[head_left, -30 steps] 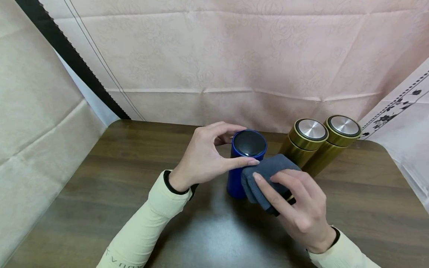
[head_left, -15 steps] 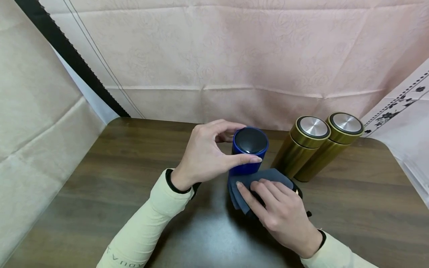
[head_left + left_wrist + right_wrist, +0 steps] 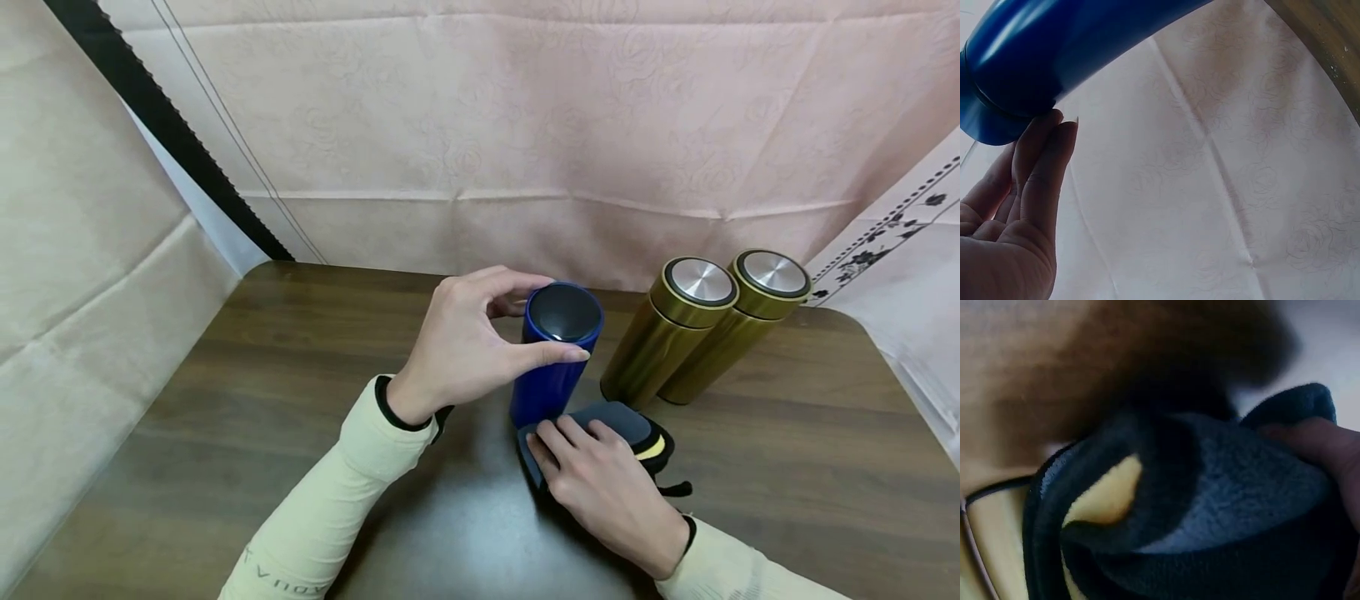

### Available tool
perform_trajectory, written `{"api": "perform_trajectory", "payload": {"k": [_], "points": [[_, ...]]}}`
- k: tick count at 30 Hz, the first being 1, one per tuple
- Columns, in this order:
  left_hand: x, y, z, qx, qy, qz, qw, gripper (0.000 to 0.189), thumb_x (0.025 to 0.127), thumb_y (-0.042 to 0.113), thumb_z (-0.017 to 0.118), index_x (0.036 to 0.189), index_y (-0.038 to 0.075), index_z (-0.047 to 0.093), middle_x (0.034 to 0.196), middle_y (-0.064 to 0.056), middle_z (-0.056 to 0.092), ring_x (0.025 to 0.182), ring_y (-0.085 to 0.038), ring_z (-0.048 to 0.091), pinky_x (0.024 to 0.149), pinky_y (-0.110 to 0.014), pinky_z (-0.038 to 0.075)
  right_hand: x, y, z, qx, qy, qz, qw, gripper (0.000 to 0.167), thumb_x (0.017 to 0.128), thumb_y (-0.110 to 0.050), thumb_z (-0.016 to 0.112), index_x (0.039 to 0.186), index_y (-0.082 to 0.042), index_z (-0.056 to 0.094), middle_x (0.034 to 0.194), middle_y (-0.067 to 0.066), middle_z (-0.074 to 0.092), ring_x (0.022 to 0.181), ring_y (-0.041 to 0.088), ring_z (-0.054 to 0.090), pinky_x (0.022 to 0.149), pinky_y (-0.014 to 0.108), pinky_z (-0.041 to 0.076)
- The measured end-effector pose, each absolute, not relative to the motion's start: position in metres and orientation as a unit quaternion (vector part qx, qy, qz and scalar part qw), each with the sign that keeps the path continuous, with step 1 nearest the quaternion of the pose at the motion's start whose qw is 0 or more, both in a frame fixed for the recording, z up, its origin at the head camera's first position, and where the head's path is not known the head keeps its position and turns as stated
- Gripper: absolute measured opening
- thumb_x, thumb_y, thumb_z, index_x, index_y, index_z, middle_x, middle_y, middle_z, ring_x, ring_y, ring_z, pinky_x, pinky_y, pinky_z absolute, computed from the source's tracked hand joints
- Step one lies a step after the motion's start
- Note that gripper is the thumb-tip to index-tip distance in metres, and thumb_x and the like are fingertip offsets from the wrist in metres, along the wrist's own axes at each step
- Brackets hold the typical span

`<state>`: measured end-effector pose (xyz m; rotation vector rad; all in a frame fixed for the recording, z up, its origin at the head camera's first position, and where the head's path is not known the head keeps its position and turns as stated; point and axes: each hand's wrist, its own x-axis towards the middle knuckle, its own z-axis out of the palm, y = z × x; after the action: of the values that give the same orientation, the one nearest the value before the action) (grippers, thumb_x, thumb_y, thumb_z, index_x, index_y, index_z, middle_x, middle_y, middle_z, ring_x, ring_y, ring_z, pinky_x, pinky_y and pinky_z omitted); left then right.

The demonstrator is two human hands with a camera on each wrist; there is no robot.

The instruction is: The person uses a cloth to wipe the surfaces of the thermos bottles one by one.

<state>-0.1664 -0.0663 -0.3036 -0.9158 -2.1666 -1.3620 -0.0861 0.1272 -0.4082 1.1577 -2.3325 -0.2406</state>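
- Pinching the blue bottle (image 3: 546,387) near its top, the left hand (image 3: 468,350) sets its thumb along the near side and its fingers behind; we see a gap between palm and bottle.
- The right hand (image 3: 600,492), fingers bent, grips the folded cloth (image 3: 617,419) on the surface (image 3: 225,400), right at the bottle's foot; we cannot tell whether cloth and bottle touch.
- We find the bottle a smooth, glossy cylinder with a dark, shiny round top.
- The cloth looks soft and fuzzy, grey-blue, with thick black edging, a yellow patch showing in its fold and a thin black cord.
- Beyond it we see two gold bottles (image 3: 652,354), metallic cylinders capped with silver discs, on the wood-grained surface.
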Motion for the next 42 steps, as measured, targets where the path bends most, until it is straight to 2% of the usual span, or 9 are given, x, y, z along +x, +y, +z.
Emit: {"api": "perform_trajectory", "payload": {"k": [5,11,16,21,26,29,32,36,42], "points": [[-0.166,-0.066,-0.303,-0.319,-0.784,-0.489,0.211,0.056,0.064,0.036,0.098,0.11,0.012,0.077,0.101,0.002,0.078,0.086,-0.01,0.074,0.077,-0.022,0.06,-0.087,0.133,-0.411,0.428,-0.865,-0.089,0.248,0.041,0.098,-0.012,0.04,0.116,-0.011,0.077,0.107,0.01,0.066,0.085,0.024,0.058,0.055,0.034,0.045],[-0.167,-0.067,-0.304,-0.32,-0.785,-0.491,0.202,0.057,0.064,0.037,0.098,0.111,0.012,0.077,0.101,0.003,0.078,0.086,-0.008,0.072,0.078,-0.02,0.059,-0.083,0.141,-0.402,0.412,-0.859,-0.068,0.298,0.04,0.1,-0.012,0.04,0.115,-0.013,0.077,0.099,0.006,0.064,0.083,0.023,0.059,0.058,0.034,0.049],[-0.168,-0.066,-0.304,-0.336,-0.779,-0.485,0.214,0.056,0.066,0.037,0.097,0.111,0.012,0.076,0.101,0.004,0.077,0.091,-0.004,0.07,0.083,-0.023,0.057,-0.08,0.145,-0.381,0.392,-0.827,-0.017,0.402,0.036,0.103,-0.006,0.043,0.113,-0.011,0.078,0.095,0.011,0.065,0.079,0.028,0.06,0.06,0.038,0.051],[-0.169,-0.067,-0.305,-0.349,-0.774,-0.484,0.212,0.055,0.069,0.036,0.096,0.113,0.012,0.075,0.105,0.004,0.077,0.103,-0.006,0.068,0.094,-0.026,0.054,-0.085,0.139,-0.352,0.382,-0.759,0.042,0.526,0.033,0.098,0.003,0.049,0.106,-0.008,0.08,0.084,0.015,0.065,0.07,0.032,0.06,0.054,0.042,0.051],[-0.169,-0.069,-0.304,-0.346,-0.787,-0.457,0.227,0.057,0.068,0.04,0.096,0.114,0.014,0.075,0.111,0.005,0.074,0.111,-0.007,0.062,0.103,-0.03,0.049,-0.091,0.128,-0.338,0.375,-0.717,0.075,0.582,0.035,0.095,0.007,0.049,0.103,-0.006,0.08,0.081,0.016,0.064,0.066,0.033,0.057,0.051,0.044,0.05],[-0.17,-0.069,-0.304,-0.356,-0.783,-0.454,0.23,0.054,0.069,0.038,0.095,0.114,0.013,0.076,0.113,0.003,0.071,0.112,-0.007,0.062,0.118,-0.037,0.039,-0.092,0.122,-0.337,0.378,-0.712,0.072,0.587,0.032,0.097,0.004,0.05,0.103,-0.005,0.08,0.08,0.016,0.065,0.066,0.032,0.057,0.051,0.044,0.05],[-0.17,-0.071,-0.303,-0.363,-0.782,-0.453,0.225,0.052,0.072,0.037,0.094,0.115,0.013,0.076,0.115,0.003,0.071,0.114,-0.006,0.064,0.128,-0.046,0.023,-0.091,0.116,-0.339,0.39,-0.72,0.053,0.572,0.029,0.1,0.002,0.051,0.104,-0.004,0.079,0.081,0.015,0.065,0.067,0.031,0.058,0.053,0.042,0.05],[-0.17,-0.073,-0.303,-0.36,-0.791,-0.442,0.223,0.054,0.072,0.037,0.094,0.118,0.014,0.077,0.126,0.0,0.069,0.123,-0.01,0.062,0.13,-0.051,0.012,-0.09,0.109,-0.349,0.403,-0.745,0.013,0.532,0.027,0.101,-0.001,0.052,0.106,-0.005,0.079,0.085,0.013,0.067,0.072,0.029,0.06,0.059,0.039,0.052],[-0.171,-0.074,-0.303,-0.344,-0.818,-0.403,0.224,0.059,0.072,0.045,0.092,0.122,0.018,0.076,0.15,-0.005,0.056,0.15,-0.02,0.04,0.129,-0.058,0.002,-0.088,0.107,-0.372,0.402,-0.788,-0.021,0.466,0.03,0.102,-0.002,0.049,0.111,-0.006,0.077,0.093,0.012,0.068,0.081,0.027,0.063,0.067,0.036,0.053]]}}
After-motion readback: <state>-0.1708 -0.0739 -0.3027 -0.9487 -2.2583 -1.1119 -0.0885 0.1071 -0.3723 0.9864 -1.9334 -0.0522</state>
